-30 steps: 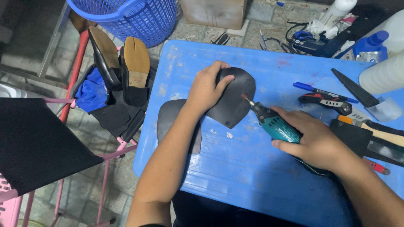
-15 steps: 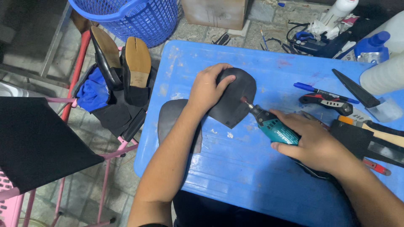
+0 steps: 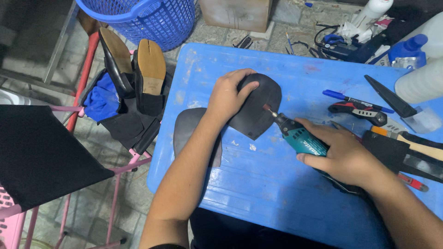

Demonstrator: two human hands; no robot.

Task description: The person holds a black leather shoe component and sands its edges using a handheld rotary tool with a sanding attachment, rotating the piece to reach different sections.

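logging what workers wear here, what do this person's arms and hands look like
Both arms are bare to above the elbow: no sleeves in view, no gloves, no watch, rings or bands. The left hand and right hand show short, unpainted nails.

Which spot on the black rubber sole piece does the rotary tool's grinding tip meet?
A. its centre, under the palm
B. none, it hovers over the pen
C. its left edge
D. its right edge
D: the rotary tool in the right hand has its tip at the right edge of the black sole piece, which the left hand presses flat.
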